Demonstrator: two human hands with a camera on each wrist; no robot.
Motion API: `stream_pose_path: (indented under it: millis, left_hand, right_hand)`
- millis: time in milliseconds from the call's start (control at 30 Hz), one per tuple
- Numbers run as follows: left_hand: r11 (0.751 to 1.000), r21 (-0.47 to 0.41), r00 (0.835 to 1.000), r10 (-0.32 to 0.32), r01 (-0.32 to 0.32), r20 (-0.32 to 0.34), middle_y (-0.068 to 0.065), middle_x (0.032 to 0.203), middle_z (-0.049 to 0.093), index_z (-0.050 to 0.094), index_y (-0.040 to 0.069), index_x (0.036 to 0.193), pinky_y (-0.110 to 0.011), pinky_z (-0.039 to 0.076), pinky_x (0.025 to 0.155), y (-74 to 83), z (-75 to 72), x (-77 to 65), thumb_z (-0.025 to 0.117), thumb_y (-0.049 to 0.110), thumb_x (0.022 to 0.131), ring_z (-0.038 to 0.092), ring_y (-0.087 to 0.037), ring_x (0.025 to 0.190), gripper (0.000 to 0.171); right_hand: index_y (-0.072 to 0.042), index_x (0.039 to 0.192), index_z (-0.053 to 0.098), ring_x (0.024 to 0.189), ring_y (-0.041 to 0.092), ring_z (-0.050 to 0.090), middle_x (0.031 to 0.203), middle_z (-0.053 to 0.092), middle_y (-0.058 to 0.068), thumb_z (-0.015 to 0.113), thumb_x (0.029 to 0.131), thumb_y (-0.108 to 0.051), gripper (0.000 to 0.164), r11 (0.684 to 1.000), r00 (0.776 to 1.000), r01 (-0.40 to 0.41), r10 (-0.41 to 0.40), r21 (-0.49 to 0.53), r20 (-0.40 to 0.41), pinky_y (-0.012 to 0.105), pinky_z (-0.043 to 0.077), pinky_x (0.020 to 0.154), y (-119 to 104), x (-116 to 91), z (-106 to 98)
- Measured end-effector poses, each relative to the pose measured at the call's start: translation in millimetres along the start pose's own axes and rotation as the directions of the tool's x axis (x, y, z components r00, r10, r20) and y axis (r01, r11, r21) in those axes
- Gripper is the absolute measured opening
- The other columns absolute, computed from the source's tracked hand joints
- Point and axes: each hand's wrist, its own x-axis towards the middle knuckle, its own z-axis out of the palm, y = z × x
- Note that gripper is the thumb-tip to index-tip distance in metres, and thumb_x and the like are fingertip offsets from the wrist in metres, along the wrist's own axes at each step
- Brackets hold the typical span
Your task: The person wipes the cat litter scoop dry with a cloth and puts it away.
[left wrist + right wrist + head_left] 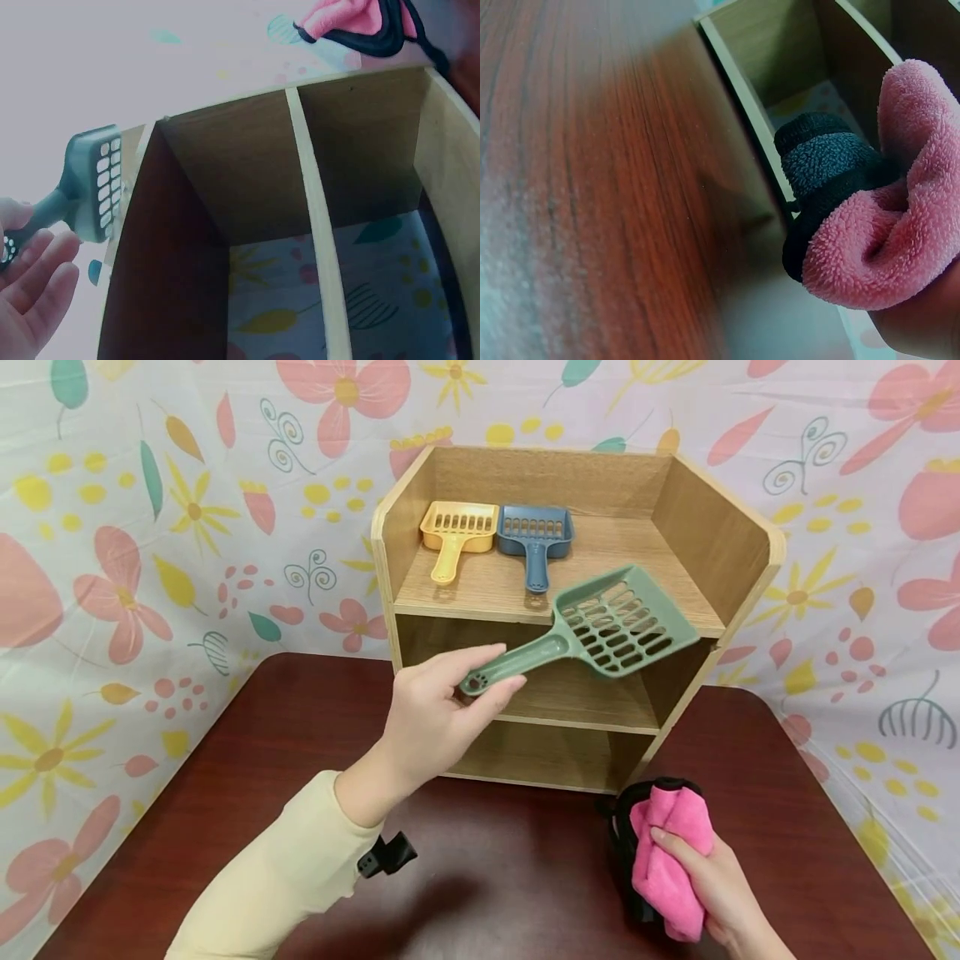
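My left hand [431, 714] pinches the handle end of a green slotted litter scoop [568, 646], thumb on one side and fingers on the other. The scoop is held up in front of the shelf unit, its head tilted toward the upper right. A folded pink cloth [670, 868] with black edging is gripped in my right hand [716, 881], low beside the unit's front right corner. The right wrist view shows the plush pink cloth [870, 255] bunched, with a dark grey-blue patch. On the top shelf lie a yellow litter scoop [449, 553] and a blue litter scoop [536, 560], side by side, handles forward.
The wooden shelf unit [525, 612] stands on a dark red-brown table [480, 860], with raised sides round its top and open compartments below. A flower-patterned sheet [225, 527] hangs behind. A black strap mount [386, 854] sits at my left wrist.
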Motion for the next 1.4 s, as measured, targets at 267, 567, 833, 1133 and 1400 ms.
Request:
stream_pose_path:
  millis: [267, 567, 833, 1133, 1400]
  left_hand:
    - [0.991, 0.122, 0.998, 0.062, -0.059, -0.016, -0.009, 0.081, 0.072, 0.071, -0.003, 0.097, -0.018, 0.049, 0.058, 0.8, 18.2, 20.3, 0.075, 0.012, 0.078, 0.061, -0.012, 0.063, 0.024]
    - [0.978, 0.188, 0.990, -0.112, 0.095, 0.085, -0.003, 0.076, 0.068, 0.071, 0.003, 0.100, -0.018, 0.048, 0.063, 19.8, 39.4, 39.2, 0.071, 0.023, 0.084, 0.059, -0.011, 0.068, 0.025]
    - [0.936, -0.042, 0.895, -0.322, 0.351, 0.309, -0.008, 0.088, 0.068, 0.057, -0.004, 0.125, -0.007, 0.047, 0.062, 40.7, 46.6, 44.2, 0.058, 0.017, 0.090, 0.064, -0.005, 0.068, 0.041]
    - [0.981, 0.105, 0.920, -0.190, 0.163, 0.343, -0.009, 0.102, 0.071, 0.051, -0.008, 0.129, -0.019, 0.051, 0.082, 49.1, 54.5, 40.8, 0.053, 0.019, 0.097, 0.066, -0.016, 0.090, 0.042]
    - [0.963, 0.269, 0.956, -0.103, 0.026, 0.276, -0.012, 0.114, 0.067, 0.060, -0.003, 0.116, -0.024, 0.048, 0.095, 48.4, 68.4, 42.1, 0.054, 0.024, 0.097, 0.062, -0.018, 0.113, 0.033]
  right_hand:
    - [-0.023, 0.103, 0.059, 0.073, 0.009, 0.066, 0.085, 0.069, -0.010, 0.065, 0.089, -0.021, 0.015, 1.000, 1.000, -0.003, 0.003, -0.002, -0.003, 0.028, 0.056, 0.066, -0.5, -1.2, 1.0]
    - [-0.024, 0.103, 0.061, 0.075, 0.008, 0.066, 0.086, 0.070, -0.010, 0.065, 0.089, -0.021, 0.016, 1.000, 1.000, 0.010, -0.010, -0.004, -0.004, 0.028, 0.056, 0.067, 0.3, -1.8, 1.5]
    - [-0.023, 0.104, 0.059, 0.075, 0.009, 0.065, 0.086, 0.068, -0.010, 0.065, 0.089, -0.023, 0.017, 1.000, 1.000, -0.010, 0.010, -0.004, -0.018, 0.029, 0.056, 0.067, 0.5, -3.0, -0.1]
    - [-0.023, 0.104, 0.059, 0.075, 0.009, 0.065, 0.086, 0.069, -0.010, 0.065, 0.089, -0.021, 0.016, 1.000, 1.000, -0.002, 0.002, 0.009, -0.007, 0.028, 0.056, 0.067, 1.0, -5.0, -0.9]
    - [-0.022, 0.105, 0.059, 0.076, 0.009, 0.065, 0.086, 0.068, -0.010, 0.065, 0.089, -0.023, 0.017, 1.000, 1.000, -0.012, 0.012, 0.002, -0.019, 0.029, 0.056, 0.067, 1.3, -6.2, -2.0]
